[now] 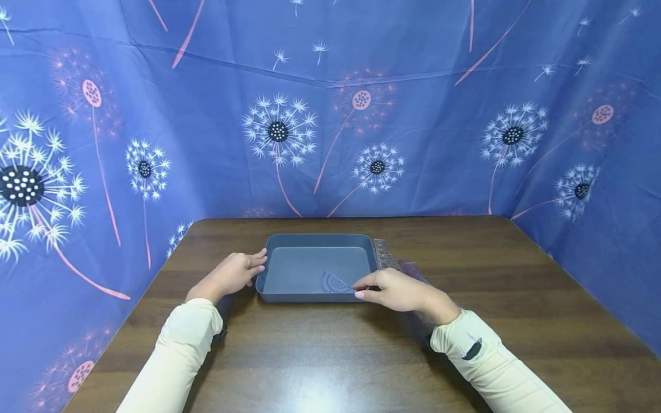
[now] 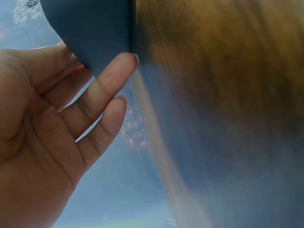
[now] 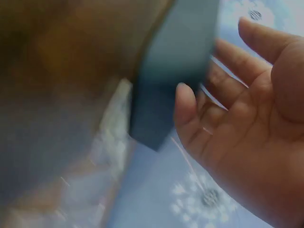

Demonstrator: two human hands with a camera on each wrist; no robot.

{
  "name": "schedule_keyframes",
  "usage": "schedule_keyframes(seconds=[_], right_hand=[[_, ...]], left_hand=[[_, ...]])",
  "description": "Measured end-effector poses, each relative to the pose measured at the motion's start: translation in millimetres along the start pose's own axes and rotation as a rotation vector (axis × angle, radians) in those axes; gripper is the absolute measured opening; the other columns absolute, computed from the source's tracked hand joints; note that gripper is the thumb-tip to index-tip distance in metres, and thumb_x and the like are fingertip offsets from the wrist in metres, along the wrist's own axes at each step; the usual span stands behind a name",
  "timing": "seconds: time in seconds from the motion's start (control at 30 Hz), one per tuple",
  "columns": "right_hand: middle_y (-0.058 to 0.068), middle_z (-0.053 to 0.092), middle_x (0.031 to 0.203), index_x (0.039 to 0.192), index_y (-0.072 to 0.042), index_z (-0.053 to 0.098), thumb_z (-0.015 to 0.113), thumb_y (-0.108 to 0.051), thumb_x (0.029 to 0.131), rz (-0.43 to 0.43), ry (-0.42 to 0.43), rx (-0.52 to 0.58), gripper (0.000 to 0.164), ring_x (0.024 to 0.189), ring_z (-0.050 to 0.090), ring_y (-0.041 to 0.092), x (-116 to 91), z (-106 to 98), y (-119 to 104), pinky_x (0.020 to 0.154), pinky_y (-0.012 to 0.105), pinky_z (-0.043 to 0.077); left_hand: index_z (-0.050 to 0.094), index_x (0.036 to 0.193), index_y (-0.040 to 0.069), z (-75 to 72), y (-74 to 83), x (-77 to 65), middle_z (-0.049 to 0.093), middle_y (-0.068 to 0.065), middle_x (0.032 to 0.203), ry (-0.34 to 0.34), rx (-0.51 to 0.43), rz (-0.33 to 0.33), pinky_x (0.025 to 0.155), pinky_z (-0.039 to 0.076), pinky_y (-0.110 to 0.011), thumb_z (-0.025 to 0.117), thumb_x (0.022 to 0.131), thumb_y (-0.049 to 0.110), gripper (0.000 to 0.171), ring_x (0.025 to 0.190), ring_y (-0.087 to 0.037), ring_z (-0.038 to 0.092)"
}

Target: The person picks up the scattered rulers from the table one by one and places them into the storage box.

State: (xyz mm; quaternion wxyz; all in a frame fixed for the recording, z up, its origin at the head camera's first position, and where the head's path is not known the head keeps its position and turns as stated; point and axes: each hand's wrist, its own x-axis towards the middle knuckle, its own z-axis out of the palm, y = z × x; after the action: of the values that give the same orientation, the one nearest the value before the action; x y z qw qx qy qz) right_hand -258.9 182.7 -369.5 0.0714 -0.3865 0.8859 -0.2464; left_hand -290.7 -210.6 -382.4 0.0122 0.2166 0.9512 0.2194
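Observation:
A shallow grey-blue rectangular tray [image 1: 320, 269] stands on the table. Inside it, near the front right, lies a translucent bluish protractor [image 1: 337, 283]. My left hand [image 1: 233, 274] is at the tray's left end. Its loosely bent fingers touch the outer wall [image 2: 95, 33] in the left wrist view. Over the front right corner is my right hand [image 1: 395, 289], thumb and fingertips beside the protractor's right end. In the blurred right wrist view, the right hand [image 3: 247, 114] has its thumb and fingers spread by the tray wall [image 3: 178, 61], with nothing visible between them.
Right of the tray lies a clear stencil ruler [image 1: 381, 251] with round holes, and a purplish transparent piece [image 1: 413, 271], partly behind my right hand. The wooden table [image 1: 490, 269] meets blue dandelion-patterned cloth [image 1: 320, 143] at the back and sides.

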Motion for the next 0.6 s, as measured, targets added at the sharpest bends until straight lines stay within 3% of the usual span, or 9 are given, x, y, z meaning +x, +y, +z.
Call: schedule_keyframes(seconds=[0.07,0.17,0.37,0.47,0.6], right_hand=[[0.008,0.069,0.125,0.128,-0.005,0.066,0.055,-0.032,0.104,-0.004,0.007,0.008,0.039,0.117,0.063,0.020,-4,-13,-1,0.097,0.045,0.049],[0.009,0.069,0.124,0.129,-0.007,0.066,0.058,-0.032,0.102,0.019,0.083,0.052,0.038,0.115,0.063,0.022,-11,-31,2,0.096,0.048,0.049],[0.007,0.071,0.116,0.126,-0.010,0.067,0.066,-0.025,0.097,0.080,0.220,0.135,0.033,0.101,0.066,0.020,-22,-52,29,0.083,0.039,0.053],[0.009,0.070,0.118,0.126,-0.007,0.066,0.069,-0.022,0.096,0.116,0.255,0.085,0.034,0.100,0.066,0.021,-27,-54,46,0.084,0.040,0.053],[0.019,0.066,0.123,0.128,0.000,0.062,0.070,-0.020,0.094,0.173,0.279,0.021,0.041,0.106,0.064,0.033,-33,-53,66,0.090,0.050,0.050]], left_hand=[[0.054,0.138,-0.004,0.3,-0.6,-0.7,0.041,-0.016,0.151,0.002,-0.010,-0.009,0.071,0.053,-0.033,0.055,0.103,0.014,0.039,0.058,-0.010,0.064],[0.054,0.138,-0.004,0.0,-0.6,-0.6,0.041,-0.016,0.151,0.008,-0.012,-0.010,0.069,0.053,-0.032,0.055,0.103,0.014,0.039,0.058,-0.011,0.063],[0.054,0.138,-0.003,0.1,0.9,-0.5,0.041,-0.016,0.151,0.012,0.006,-0.005,0.071,0.053,-0.033,0.056,0.103,0.014,0.039,0.058,-0.011,0.063],[0.055,0.138,-0.002,0.9,1.2,-1.1,0.040,-0.017,0.152,0.003,0.002,-0.007,0.069,0.053,-0.031,0.056,0.103,0.014,0.039,0.058,-0.010,0.063],[0.055,0.138,-0.002,1.8,1.5,-1.1,0.040,-0.017,0.152,0.000,-0.003,-0.012,0.066,0.053,-0.029,0.056,0.102,0.013,0.039,0.059,-0.010,0.064]])
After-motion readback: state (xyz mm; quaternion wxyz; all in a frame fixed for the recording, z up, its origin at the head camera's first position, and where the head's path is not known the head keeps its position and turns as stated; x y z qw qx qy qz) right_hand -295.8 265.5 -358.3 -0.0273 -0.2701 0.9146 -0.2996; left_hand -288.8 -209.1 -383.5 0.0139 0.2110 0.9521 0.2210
